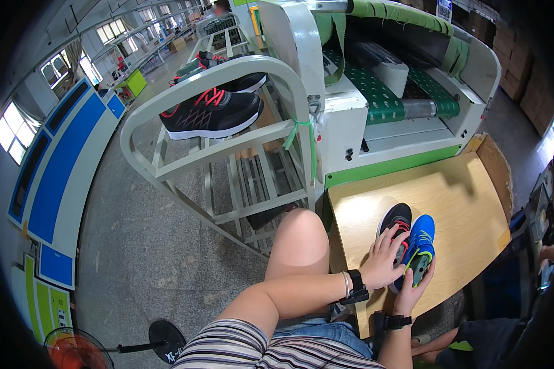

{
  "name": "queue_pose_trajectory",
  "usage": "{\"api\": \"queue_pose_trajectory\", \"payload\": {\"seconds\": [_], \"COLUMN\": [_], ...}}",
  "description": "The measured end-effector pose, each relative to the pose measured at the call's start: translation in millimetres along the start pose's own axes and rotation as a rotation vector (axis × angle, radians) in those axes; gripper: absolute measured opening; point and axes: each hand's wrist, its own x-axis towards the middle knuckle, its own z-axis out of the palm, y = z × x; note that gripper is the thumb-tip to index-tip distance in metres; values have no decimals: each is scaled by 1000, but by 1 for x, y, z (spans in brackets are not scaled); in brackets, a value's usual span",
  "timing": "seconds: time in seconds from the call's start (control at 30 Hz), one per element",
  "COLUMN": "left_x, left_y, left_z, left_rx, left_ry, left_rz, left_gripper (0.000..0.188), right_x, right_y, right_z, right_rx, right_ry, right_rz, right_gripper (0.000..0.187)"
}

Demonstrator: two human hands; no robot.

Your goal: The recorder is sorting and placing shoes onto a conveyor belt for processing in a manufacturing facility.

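A black sneaker (395, 214) with red laces and a blue sneaker (423, 230) with yellow-green trim lie side by side on a light wooden table (437, 178), toes pointing away from me. My left hand (381, 258) is closed over the black one, its fingers bent across the laces and collar. Around the heel of the blue sneaker wraps my right hand (411, 291), with the thumb and fingers on opposite sides. Dark green shapes fill the openings of both shoes. The lower heel of the black sneaker is partly hidden by my hands.
Behind the table stands a white machine (345, 117) with a green perforated belt (381, 101). At its left, a grey metal rack (228, 147) carries black sneakers (218, 114) with red laces. A fan (74, 350) is at lower left. Another person's leg (437, 347) shows at lower right.
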Motion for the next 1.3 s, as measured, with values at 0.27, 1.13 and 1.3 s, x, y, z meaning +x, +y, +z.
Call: {"api": "queue_pose_trajectory", "payload": {"seconds": [0.27, 1.13, 1.3], "left_x": [1, 2, 1], "left_y": [0, 2, -3], "left_z": [0, 2, 1], "left_rx": [4, 7, 12], "left_ry": [-1, 8, 14], "left_rz": [0, 32, 4], "left_gripper": [83, 83, 84], "right_x": [0, 1, 0], "right_y": [-2, -3, 1], "right_z": [1, -2, 2], "right_rx": [29, 9, 1], "right_ry": [-13, 11, -3], "right_rz": [-7, -10, 3], "right_gripper": [70, 69, 70]}}
